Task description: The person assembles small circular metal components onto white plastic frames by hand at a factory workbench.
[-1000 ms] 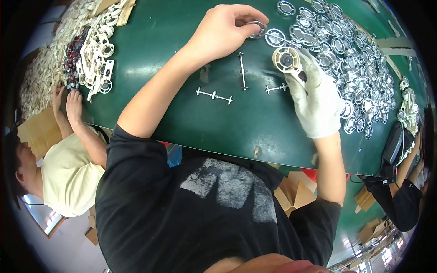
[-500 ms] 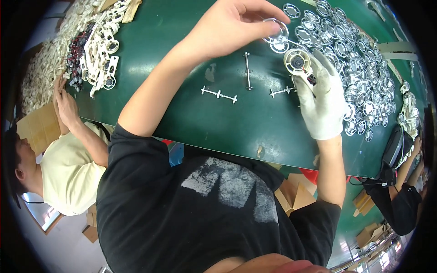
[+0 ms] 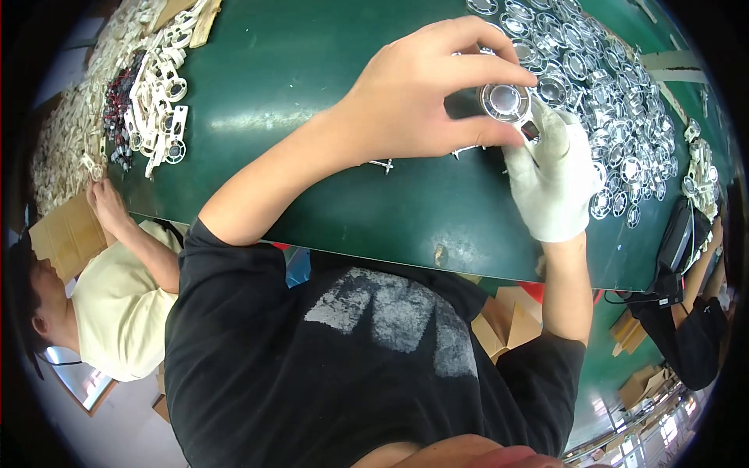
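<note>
My bare left hand (image 3: 429, 90) reaches across from the left, thumb and fingers closed on the rim of a round chrome cover (image 3: 504, 102). The cover lies over the face of a cream round housing (image 3: 526, 108), mostly hidden beneath it. My right hand (image 3: 551, 183), in a white glove, grips that housing from below and to the right. A small dark part (image 3: 531, 131) shows between the gloved fingers. Beneath my left forearm, the end of a thin silvery rod-like piece (image 3: 382, 165) lies on the green table (image 3: 351, 210); the rest is covered.
A large heap of chrome covers (image 3: 616, 117) spreads at the right. Cream housings (image 3: 160, 109) and dark wired parts (image 3: 121, 101) lie far left, beside a bigger cream pile (image 3: 66, 140). One person (image 3: 117, 296) works at left; another person's dark sleeve (image 3: 694, 343) shows at right.
My left hand has moved right and down, bringing the chrome cover onto the housing, whose open face showed before. The right hand stays nearly in place. My left forearm now covers most of the silvery pieces.
</note>
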Available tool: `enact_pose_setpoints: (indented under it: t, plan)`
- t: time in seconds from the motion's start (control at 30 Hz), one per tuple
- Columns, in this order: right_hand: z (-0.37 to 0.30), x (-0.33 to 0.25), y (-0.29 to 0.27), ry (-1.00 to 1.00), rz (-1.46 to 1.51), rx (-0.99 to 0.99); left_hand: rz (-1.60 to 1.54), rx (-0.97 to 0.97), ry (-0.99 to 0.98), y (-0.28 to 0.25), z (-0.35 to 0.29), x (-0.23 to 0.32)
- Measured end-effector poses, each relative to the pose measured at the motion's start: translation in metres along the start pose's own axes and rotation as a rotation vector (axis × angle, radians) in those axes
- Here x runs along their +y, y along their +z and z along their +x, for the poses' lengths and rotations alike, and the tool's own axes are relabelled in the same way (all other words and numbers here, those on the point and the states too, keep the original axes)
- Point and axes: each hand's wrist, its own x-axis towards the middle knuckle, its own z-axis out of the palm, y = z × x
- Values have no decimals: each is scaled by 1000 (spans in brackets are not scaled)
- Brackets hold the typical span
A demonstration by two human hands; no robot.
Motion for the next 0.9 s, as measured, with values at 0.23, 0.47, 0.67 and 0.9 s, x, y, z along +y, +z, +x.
enact_pose_setpoints:
  t: [0.23,0.47,0.67,0.9]
  plan:
    - [-14,5,0,190,177,-129,57,-48,79,4,-2,-1]
    - [6,-12,-27,703,782,-544,-67,-115,326,4,3,22]
    - [-17,-1,-12,318,475,-337,-306,-83,-152,15,-9,30]
    - [-12,-13,-10,215,244,-271,-425,-118,-150,11,-8,18]
